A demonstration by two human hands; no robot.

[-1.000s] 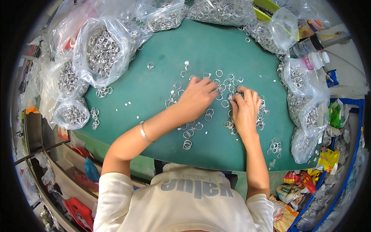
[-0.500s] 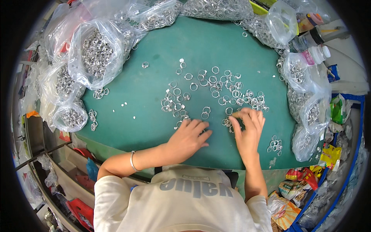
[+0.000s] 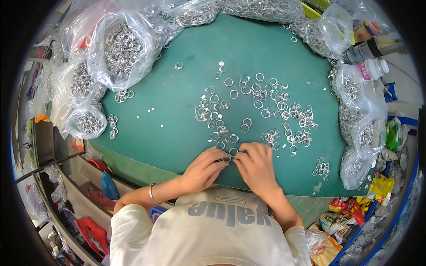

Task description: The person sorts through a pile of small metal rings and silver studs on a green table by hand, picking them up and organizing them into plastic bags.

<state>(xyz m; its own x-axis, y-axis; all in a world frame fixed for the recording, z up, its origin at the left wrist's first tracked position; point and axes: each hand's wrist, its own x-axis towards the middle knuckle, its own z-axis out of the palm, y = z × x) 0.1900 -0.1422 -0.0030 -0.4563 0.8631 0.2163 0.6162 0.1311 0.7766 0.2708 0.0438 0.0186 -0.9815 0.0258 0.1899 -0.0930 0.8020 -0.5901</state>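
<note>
Left hand (image 3: 205,168): narrow, at six o'clock; holding anything, we cannot tell
Right hand (image 3: 257,167): narrow, just beside it; likewise unclear
Loose rings (image 3: 306,118): on the counter (image 3: 177,97), centre to four o'clock, seemingly unfinished
Bagged rings (image 3: 123,49): ten o'clock, perhaps done

Bare left hand (image 3: 205,169), thin silver-coloured bangle (image 3: 151,194) on its wrist, and bare right hand (image 3: 257,167) nearly meet close to the near edge of this green-topped table (image 3: 186,97), fingertips right by a few small silver-coloured metal rings (image 3: 230,152); can't tell if any's gripped. Loads more lie mid-table, and clear plastic bags (image 3: 96,57) of rings line the far, left and right edges.
</note>
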